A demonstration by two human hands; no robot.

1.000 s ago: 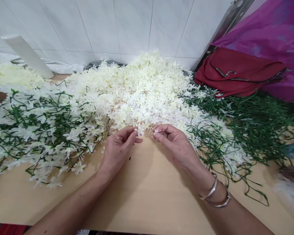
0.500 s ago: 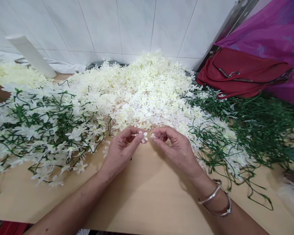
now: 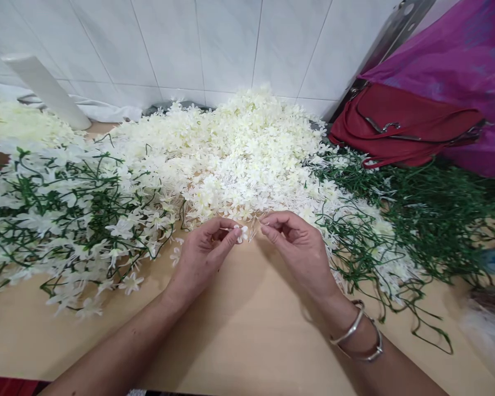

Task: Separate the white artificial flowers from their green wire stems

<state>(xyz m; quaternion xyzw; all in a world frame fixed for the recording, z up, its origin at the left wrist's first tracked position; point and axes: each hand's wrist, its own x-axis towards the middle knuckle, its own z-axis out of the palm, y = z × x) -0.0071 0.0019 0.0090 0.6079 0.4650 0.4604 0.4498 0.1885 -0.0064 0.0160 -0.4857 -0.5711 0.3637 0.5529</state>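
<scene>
My left hand (image 3: 208, 250) pinches a small white artificial flower (image 3: 242, 234) between thumb and index finger, its petals toward my other hand. Close by on the right, my right hand (image 3: 299, 250) is closed in a pinch on a tiny white piece that looks like a thin flower stamen. Thin white stamens (image 3: 252, 228) show in the gap between the two hands; whether they touch my right fingertips I cannot tell. Just beyond both hands lies a large heap of loose white flower heads and stamens (image 3: 247, 154).
White flowers on green stems (image 3: 78, 209) are piled at left. Bare green stems (image 3: 433, 203) lie at right, below a red handbag (image 3: 404, 124) and a purple cloth (image 3: 457, 66). A white roll (image 3: 47, 91) leans near the tiled wall (image 3: 226, 44). The wooden table (image 3: 231, 330) runs beneath.
My right hand has drawn slightly away to the right from the flower, and thin stamens now show in the gap. The flower in my left hand has turned a little.
</scene>
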